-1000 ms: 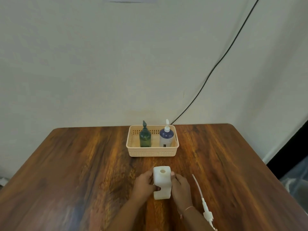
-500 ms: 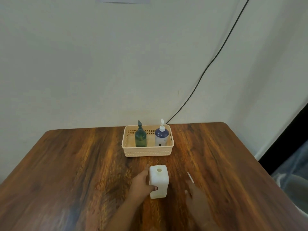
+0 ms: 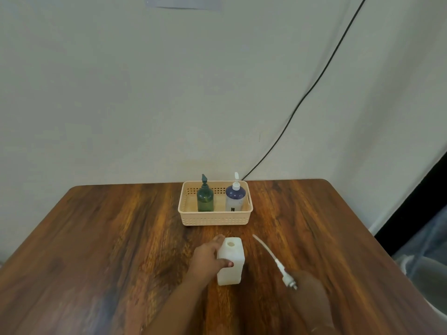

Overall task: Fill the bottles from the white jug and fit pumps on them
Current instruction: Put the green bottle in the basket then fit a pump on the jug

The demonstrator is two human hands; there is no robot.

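On the dark wooden bench (image 3: 121, 238), the left hand (image 3: 205, 259) has its grip clamped round the upright white plastic jug (image 3: 232, 274), while the long-tubed white pump (image 3: 275, 261) slants to its right, tube pointing away, head end nearest the blurred right hand (image 3: 312, 296), whose grip cannot be told.

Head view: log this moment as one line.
left hand grips square white plastic jug, uncapped | right hand at loose white pump, grip unclear | green bottle, purple bottle with pumps in beige basket
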